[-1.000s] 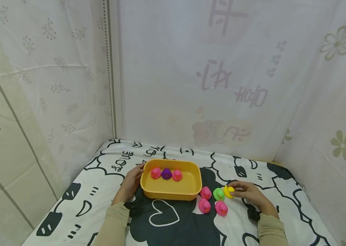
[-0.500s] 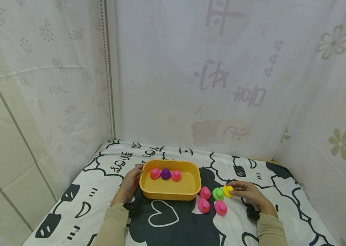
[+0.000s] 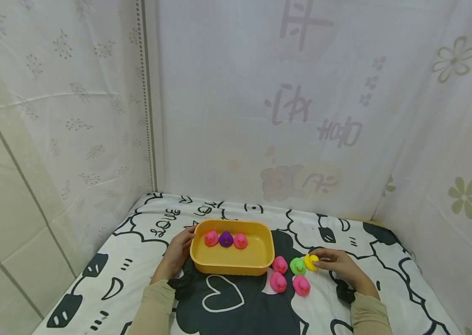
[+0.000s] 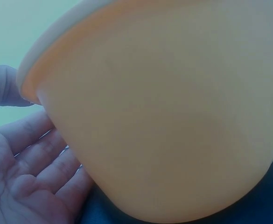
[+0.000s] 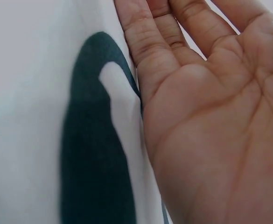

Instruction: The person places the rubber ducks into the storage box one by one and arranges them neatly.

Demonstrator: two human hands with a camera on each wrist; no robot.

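In the head view, my left hand (image 3: pixel 178 253) lies against the left end of a yellow plastic basin (image 3: pixel 232 269). The left wrist view shows straight fingers (image 4: pixel 40 151) along the basin's outer wall and another digit meeting its rim; the tips are hidden. My right hand (image 3: pixel 342 266) pinches a yellow rubber duck (image 3: pixel 311 262) between thumb and fingers, right beside a green duck (image 3: pixel 298 266). The duck is out of sight in the right wrist view, where the palm (image 5: pixel 211 126) rests edge-on near the sheet. Inside the basin sit a purple duck (image 3: pixel 225 239) and two pink ones.
Pink ducks (image 3: pixel 278 282) stand in a loose group right of the basin, around the green one. A black-and-white printed sheet (image 3: pixel 219 321) covers the surface. Pale patterned curtains (image 3: pixel 219 116) enclose it at the back and sides.
The head view has shifted very slightly. Both hands, the basin and the ducks keep their places.
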